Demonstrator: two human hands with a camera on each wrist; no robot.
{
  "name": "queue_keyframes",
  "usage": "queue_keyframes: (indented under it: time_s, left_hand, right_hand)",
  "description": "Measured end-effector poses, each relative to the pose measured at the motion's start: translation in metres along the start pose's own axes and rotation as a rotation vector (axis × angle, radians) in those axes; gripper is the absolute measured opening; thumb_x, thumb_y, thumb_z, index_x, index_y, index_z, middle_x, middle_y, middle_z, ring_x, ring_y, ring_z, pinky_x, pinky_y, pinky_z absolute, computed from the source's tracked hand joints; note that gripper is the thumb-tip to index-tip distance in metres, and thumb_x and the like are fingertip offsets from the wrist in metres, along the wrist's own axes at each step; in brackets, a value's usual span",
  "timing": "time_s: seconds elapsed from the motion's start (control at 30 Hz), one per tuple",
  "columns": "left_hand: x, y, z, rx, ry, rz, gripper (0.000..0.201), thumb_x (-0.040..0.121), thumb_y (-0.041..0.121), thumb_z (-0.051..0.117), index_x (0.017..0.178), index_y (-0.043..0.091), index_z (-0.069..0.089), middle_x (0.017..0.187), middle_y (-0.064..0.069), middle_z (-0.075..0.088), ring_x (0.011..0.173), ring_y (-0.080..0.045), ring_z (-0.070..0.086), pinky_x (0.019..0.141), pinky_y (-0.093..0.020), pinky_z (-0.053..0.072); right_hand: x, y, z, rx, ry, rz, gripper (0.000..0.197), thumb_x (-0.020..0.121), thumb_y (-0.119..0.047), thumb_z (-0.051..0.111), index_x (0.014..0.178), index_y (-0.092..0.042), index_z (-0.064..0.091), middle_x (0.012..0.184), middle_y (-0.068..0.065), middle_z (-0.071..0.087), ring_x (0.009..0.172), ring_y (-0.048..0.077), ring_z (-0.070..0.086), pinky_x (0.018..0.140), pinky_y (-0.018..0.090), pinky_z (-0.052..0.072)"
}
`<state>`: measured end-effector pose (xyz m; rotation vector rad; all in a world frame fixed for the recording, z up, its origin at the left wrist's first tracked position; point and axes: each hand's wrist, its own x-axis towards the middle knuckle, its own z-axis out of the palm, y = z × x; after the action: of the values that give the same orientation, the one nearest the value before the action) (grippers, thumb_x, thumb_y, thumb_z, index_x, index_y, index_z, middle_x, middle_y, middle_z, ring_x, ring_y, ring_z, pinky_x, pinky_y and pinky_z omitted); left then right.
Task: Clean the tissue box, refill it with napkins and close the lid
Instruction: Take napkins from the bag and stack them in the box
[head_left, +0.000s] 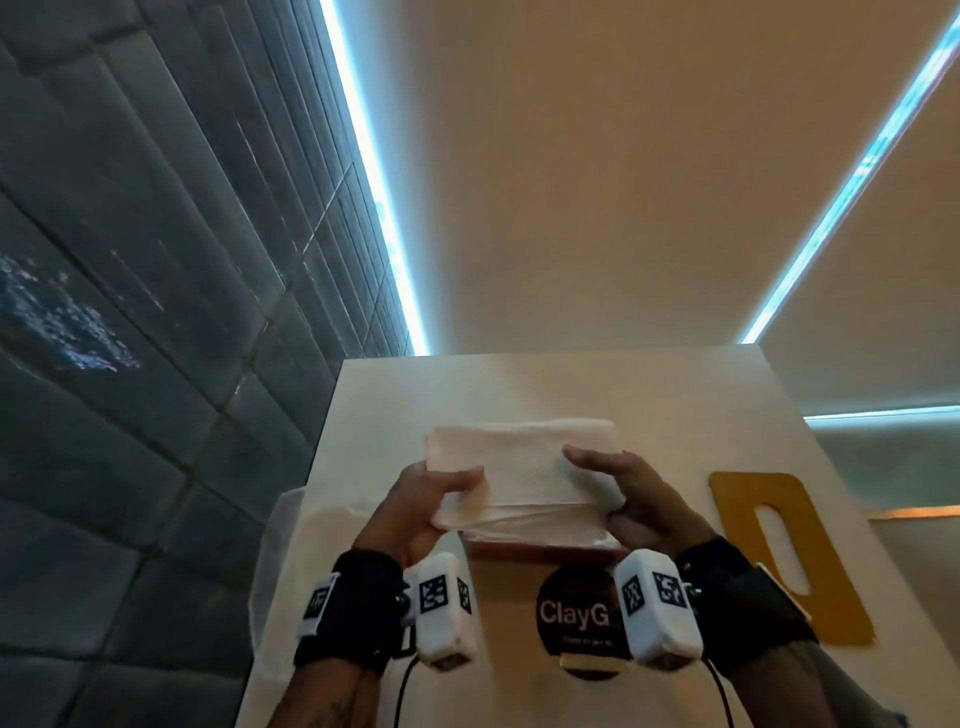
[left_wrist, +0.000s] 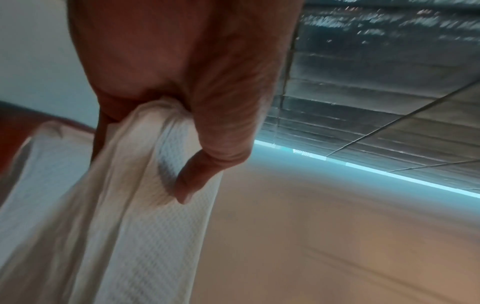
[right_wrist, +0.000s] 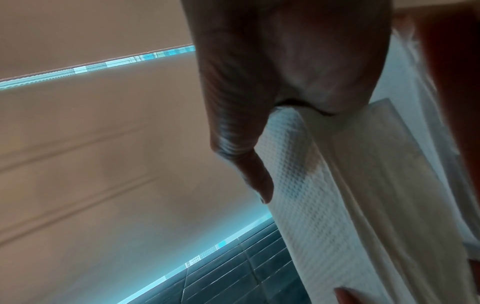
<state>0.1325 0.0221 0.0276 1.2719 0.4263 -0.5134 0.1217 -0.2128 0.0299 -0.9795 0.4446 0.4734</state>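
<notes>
I see napkins (head_left: 519, 462) gripped at both ends, left hand (head_left: 415, 514) and right hand (head_left: 639, 499) thumbs on top, directly above red box (head_left: 545, 551); lid (head_left: 779, 551) right of box.

The scene is viewed by the head camera from above and behind the wrists, looking forward over the worktop (head_left: 649, 395) toward the wall. The left wrist view is set very close, looking along the left hand (left_wrist: 182, 82) at the napkin stack (left_wrist: 145, 226). The right wrist view is likewise set along the right hand (right_wrist: 272, 72). The napkin stack is shared by all three views.
</notes>
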Motion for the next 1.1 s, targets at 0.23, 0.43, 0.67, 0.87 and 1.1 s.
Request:
queue_keyframes:
  time_s: [0.23, 0.43, 0.67, 0.87, 1.1]
  left_hand:
    - [0.016, -0.019, 0.022, 0.059, 0.061, 0.043, 0.026, 0.076, -0.005, 0.07, 0.101, -0.002, 0.064, 0.089, -0.014, 0.074, 0.083, -0.031, 0.069, 0.072, -0.041, 0.057]
    - [0.025, -0.024, 0.025, 0.292, 0.154, 0.173, 0.025, 0.079, 0.004, 0.067, 0.102, 0.015, 0.068, 0.1, -0.014, 0.072, 0.093, -0.032, 0.068, 0.084, -0.05, 0.057]
    - [0.029, -0.025, 0.03, 0.778, 0.328, 0.269, 0.034, 0.078, 0.013, 0.068, 0.111, 0.01, 0.06, 0.103, -0.009, 0.066, 0.09, -0.023, 0.059, 0.078, -0.035, 0.053]
    - [0.028, -0.023, 0.035, 0.987, 0.38, 0.291, 0.043, 0.08, 0.015, 0.067, 0.119, 0.014, 0.049, 0.11, -0.011, 0.065, 0.095, -0.026, 0.062, 0.081, -0.035, 0.052]
    - [0.033, -0.026, 0.037, 1.324, 0.417, 0.359, 0.039, 0.086, 0.02, 0.059, 0.121, 0.017, 0.042, 0.103, -0.01, 0.067, 0.089, -0.027, 0.067, 0.076, -0.035, 0.054]
  right_hand:
    - [-0.003, 0.001, -0.03, -0.084, 0.056, -0.074, 0.051, 0.075, 0.002, 0.071, 0.124, 0.007, 0.058, 0.124, 0.031, 0.062, 0.111, 0.047, 0.061, 0.091, 0.056, 0.053]
    - [0.003, 0.007, -0.046, -0.189, 0.199, -0.229, 0.034, 0.078, 0.01, 0.07, 0.111, 0.007, 0.065, 0.112, 0.03, 0.067, 0.099, 0.04, 0.064, 0.089, 0.055, 0.054]
    - [0.007, 0.009, -0.048, -0.526, 0.213, -0.207, 0.027, 0.078, 0.004, 0.073, 0.105, 0.003, 0.067, 0.104, 0.025, 0.071, 0.09, 0.035, 0.07, 0.073, 0.044, 0.061]
    - [0.016, 0.007, -0.043, -0.786, 0.364, -0.136, 0.027, 0.083, -0.019, 0.073, 0.102, -0.001, 0.066, 0.098, 0.013, 0.07, 0.087, 0.027, 0.07, 0.071, 0.04, 0.062]
    - [0.008, -0.01, -0.036, -1.258, 0.325, 0.018, 0.028, 0.079, -0.034, 0.076, 0.079, -0.01, 0.061, 0.079, 0.008, 0.071, 0.071, 0.026, 0.073, 0.066, 0.042, 0.063]
